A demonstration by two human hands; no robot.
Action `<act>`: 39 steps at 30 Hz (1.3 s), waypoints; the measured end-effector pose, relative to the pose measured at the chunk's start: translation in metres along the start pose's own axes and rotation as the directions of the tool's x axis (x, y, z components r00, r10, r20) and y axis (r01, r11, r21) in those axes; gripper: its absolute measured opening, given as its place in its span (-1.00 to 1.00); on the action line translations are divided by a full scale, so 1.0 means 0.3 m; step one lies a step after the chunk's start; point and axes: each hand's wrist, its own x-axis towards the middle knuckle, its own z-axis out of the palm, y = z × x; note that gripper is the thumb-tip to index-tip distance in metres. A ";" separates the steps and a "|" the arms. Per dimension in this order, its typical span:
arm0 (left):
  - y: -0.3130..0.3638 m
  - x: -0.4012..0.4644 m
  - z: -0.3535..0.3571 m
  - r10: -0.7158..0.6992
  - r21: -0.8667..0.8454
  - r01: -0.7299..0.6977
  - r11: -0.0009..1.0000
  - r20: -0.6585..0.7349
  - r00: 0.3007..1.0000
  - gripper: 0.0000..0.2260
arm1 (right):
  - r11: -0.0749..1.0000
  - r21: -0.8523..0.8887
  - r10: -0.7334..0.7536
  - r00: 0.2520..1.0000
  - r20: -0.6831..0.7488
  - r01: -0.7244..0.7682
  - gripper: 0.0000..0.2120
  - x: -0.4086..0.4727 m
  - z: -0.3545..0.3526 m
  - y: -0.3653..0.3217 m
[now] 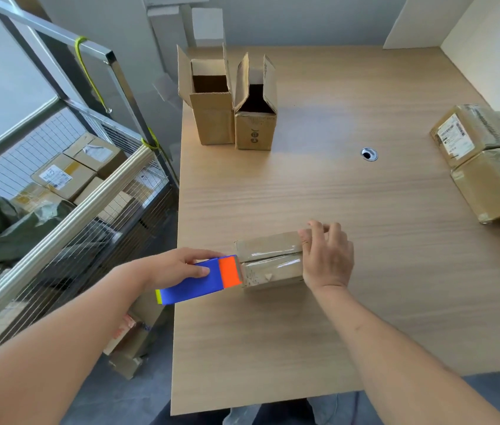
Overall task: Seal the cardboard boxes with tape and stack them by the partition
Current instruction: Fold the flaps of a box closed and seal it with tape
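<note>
1. The left hand (181,265) grips a blue and orange tape dispenser (201,279), fingers curled over its top, its orange end touching the left end of a small cardboard box (268,260).
2. The right hand (326,256) holds the box's right end, fingers curled over its far edge. The box lies on its side near the table's front left, glossy clear tape over its flaps.
3. Two open boxes (233,118) stand upright, touching, at the far left of the table, flaps raised; their insides are dark, contents cannot be told.
4. Taped boxes (484,157), some labelled, are stacked at the right edge beside a white partition (487,41).
5. The table (365,271) is pale wood-grain, with a round metal cable hole (368,154).
6. Left of it, a wire-mesh cart (89,191) holds more labelled boxes.
</note>
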 end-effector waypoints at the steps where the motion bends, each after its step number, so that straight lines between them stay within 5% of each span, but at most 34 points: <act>1: -0.004 0.008 0.011 0.005 -0.006 -0.005 1.000 -0.013 1.000 -0.62 | 0.994 -0.081 -0.080 0.993 -0.085 0.073 -0.83 0.004 -0.004 -0.008; 4: -0.015 0.023 0.051 0.038 -0.054 -0.040 0.998 -0.033 0.999 -0.61 | 0.991 -0.069 -0.124 0.988 -0.089 0.118 -0.83 -0.008 -0.021 -0.093; 7: -0.012 0.039 0.102 0.088 -0.086 -0.091 0.992 -0.030 0.996 -0.60 | 0.999 0.030 0.033 0.950 0.310 -0.044 -0.43 -0.075 -0.022 -0.202; 10: -0.025 0.044 0.134 0.119 -0.117 -0.118 0.986 0.000 0.993 -0.59 | 1.000 -0.028 0.008 0.879 0.477 0.006 -0.29 -0.096 -0.010 -0.188; 16: -0.124 0.026 0.170 0.186 -0.236 -0.171 0.957 0.042 0.982 -0.59 | 0.994 -0.065 -0.038 0.835 0.549 0.089 -0.26 -0.084 -0.002 -0.149; 22: -0.169 0.000 0.169 0.140 -0.168 -0.135 0.977 0.019 0.990 -0.63 | 0.993 -0.082 -0.026 0.815 0.578 0.090 -0.25 -0.076 -0.011 -0.148; 30: -0.114 0.001 0.193 0.223 0.094 -0.217 0.972 -0.063 0.973 -0.57 | 0.996 -0.032 -0.046 0.801 0.597 0.081 0.02 -0.074 -0.017 -0.143; 39: -0.024 0.103 0.205 0.118 0.312 -0.099 0.945 -0.041 0.992 -0.59 | 0.994 -0.030 -0.069 0.797 0.600 0.109 0.07 -0.075 -0.014 -0.142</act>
